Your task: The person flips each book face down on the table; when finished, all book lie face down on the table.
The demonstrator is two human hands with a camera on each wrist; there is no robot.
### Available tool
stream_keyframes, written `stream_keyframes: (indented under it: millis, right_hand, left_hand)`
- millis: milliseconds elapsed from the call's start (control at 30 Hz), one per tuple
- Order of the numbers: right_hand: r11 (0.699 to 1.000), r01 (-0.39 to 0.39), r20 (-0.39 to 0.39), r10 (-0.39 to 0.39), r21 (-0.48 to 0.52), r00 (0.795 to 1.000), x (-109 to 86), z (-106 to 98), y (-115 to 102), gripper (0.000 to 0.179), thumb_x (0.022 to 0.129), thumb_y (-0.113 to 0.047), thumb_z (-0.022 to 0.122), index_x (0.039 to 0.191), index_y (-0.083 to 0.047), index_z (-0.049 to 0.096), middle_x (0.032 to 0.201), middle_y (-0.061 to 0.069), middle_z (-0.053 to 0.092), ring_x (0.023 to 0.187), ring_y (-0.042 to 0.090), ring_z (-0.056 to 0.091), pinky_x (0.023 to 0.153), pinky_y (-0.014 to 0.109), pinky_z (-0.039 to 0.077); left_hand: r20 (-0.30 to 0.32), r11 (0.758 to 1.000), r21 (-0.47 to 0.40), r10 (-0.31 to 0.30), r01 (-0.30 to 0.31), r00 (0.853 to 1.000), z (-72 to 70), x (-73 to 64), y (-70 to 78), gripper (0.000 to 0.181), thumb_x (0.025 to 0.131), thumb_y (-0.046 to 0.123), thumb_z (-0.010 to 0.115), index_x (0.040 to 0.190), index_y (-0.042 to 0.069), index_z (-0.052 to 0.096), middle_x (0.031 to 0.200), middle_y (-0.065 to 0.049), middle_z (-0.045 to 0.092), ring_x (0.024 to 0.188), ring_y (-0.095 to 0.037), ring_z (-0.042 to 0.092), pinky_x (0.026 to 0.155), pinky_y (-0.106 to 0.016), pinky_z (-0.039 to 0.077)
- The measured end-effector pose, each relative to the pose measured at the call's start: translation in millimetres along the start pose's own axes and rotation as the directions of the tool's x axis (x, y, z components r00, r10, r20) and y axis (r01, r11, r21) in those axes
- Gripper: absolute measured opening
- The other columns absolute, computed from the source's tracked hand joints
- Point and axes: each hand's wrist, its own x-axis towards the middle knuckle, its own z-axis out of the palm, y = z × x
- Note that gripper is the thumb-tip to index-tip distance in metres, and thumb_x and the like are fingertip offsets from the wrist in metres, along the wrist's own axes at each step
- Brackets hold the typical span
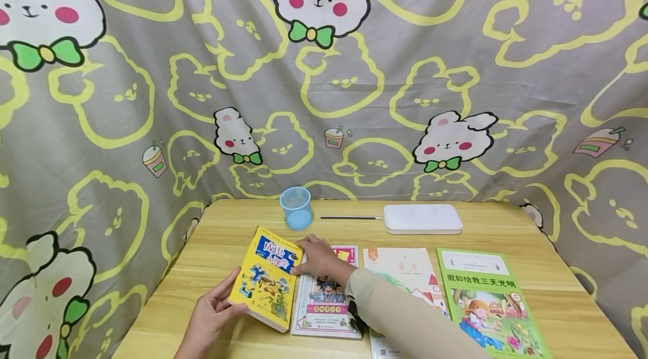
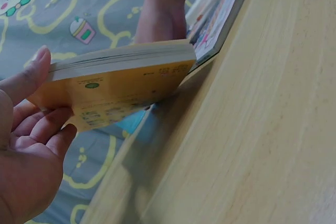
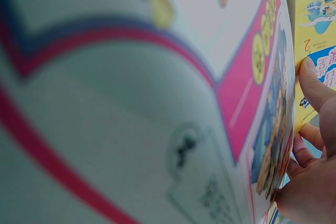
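Note:
A thick yellow book (image 1: 259, 287) with a blue title panel is held between both hands, tilted and raised above the table at the left. My left hand (image 1: 215, 311) grips its lower left corner; in the left wrist view the thumb lies against the page edge and the fingers go under the orange cover. My right hand (image 1: 324, 260) pinches the upper right edge, thumb on the front cover, as the right wrist view shows. Beneath the right hand and forearm lies a pink-and-white book (image 1: 324, 324), partly covered by them.
To the right lie a pale book (image 1: 405, 262), partly behind the right sleeve, and a green-bordered book (image 1: 486, 297). Along the table's back stand a blue cup (image 1: 296, 212), a dark pencil (image 1: 350, 218) and a white case (image 1: 422, 219). A patterned curtain (image 1: 364, 89) hangs behind the wooden table (image 1: 177, 291).

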Motion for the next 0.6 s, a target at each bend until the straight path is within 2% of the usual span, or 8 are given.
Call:
stream_keyframes:
  millis: [100, 200, 300, 333, 467, 600]
  right_hand:
    - [1.0, 0.0, -0.005, 0.0, -0.002, 1.0, 0.2, 0, -1, 0.082, 0.082, -0.051, 0.085, 0.151, -0.019, 0.054, 0.133, 0.001, 0.055, 0.106, 0.019, 0.049, 0.085, 0.03, 0.05]
    - [1.0, -0.001, -0.009, 0.001, -0.008, 1.0, 1.0, 1, -1, 0.084, 0.081, -0.051, 0.086, 0.151, -0.019, 0.054, 0.131, 0.001, 0.056, 0.104, 0.018, 0.049, 0.085, 0.029, 0.05]
    - [1.0, -0.006, -0.013, 0.006, -0.008, 1.0, 2.4, 1, -1, 0.084, 0.08, -0.051, 0.086, 0.151, -0.019, 0.054, 0.127, -0.001, 0.056, 0.101, 0.016, 0.049, 0.083, 0.028, 0.05]
    - [1.0, -0.009, -0.013, 0.008, -0.007, 1.0, 2.7, 1, -2, 0.083, 0.08, -0.051, 0.086, 0.151, -0.02, 0.054, 0.125, -0.002, 0.056, 0.101, 0.016, 0.049, 0.082, 0.028, 0.05]
    - [1.0, -0.009, -0.009, 0.009, 0.001, 1.0, 3.3, -1, -4, 0.082, 0.08, -0.05, 0.087, 0.151, -0.022, 0.055, 0.12, -0.004, 0.057, 0.097, 0.014, 0.049, 0.081, 0.027, 0.049]
    - [1.0, -0.003, 0.001, 0.003, -0.009, 1.0, 3.2, -3, -5, 0.082, 0.081, -0.05, 0.086, 0.152, -0.023, 0.053, 0.123, -0.003, 0.058, 0.099, 0.015, 0.05, 0.087, 0.03, 0.05]
  left_hand:
    - [-0.002, 1.0, 0.001, 0.027, -0.027, 1.0, 1.2, -0.9, 1.3, 0.08, 0.082, -0.014, 0.076, 0.153, -0.004, 0.042, 0.15, -0.02, 0.049, 0.107, -0.014, 0.072, 0.086, -0.028, 0.061]
    - [0.017, 0.998, -0.016, 0.068, -0.068, 0.998, 1.6, -2.0, 2.5, 0.08, 0.081, -0.014, 0.076, 0.152, -0.007, 0.041, 0.144, -0.003, 0.058, 0.103, -0.016, 0.073, 0.085, -0.028, 0.062]
    - [0.023, 0.996, -0.033, 0.083, -0.082, 0.996, 2.9, -2.8, 4.3, 0.08, 0.081, -0.014, 0.076, 0.152, -0.009, 0.039, 0.141, 0.007, 0.058, 0.101, -0.018, 0.073, 0.085, -0.029, 0.061]
    - [0.021, 0.996, -0.036, 0.082, -0.081, 0.996, 3.6, -3.1, 4.9, 0.079, 0.082, -0.015, 0.075, 0.152, -0.009, 0.039, 0.142, 0.007, 0.057, 0.101, -0.019, 0.073, 0.085, -0.029, 0.061]
    - [-0.005, 0.999, -0.002, 0.05, -0.05, 0.999, 7.1, -3.3, 8.3, 0.078, 0.082, -0.013, 0.076, 0.152, -0.005, 0.043, 0.148, -0.006, 0.05, 0.103, -0.018, 0.073, 0.086, -0.03, 0.061]
    - [-0.015, 0.998, 0.056, 0.036, -0.035, 0.999, 9.4, -3.2, 11.1, 0.077, 0.082, -0.009, 0.079, 0.151, -0.001, 0.047, 0.153, -0.012, 0.045, 0.108, -0.012, 0.071, 0.086, -0.027, 0.061]
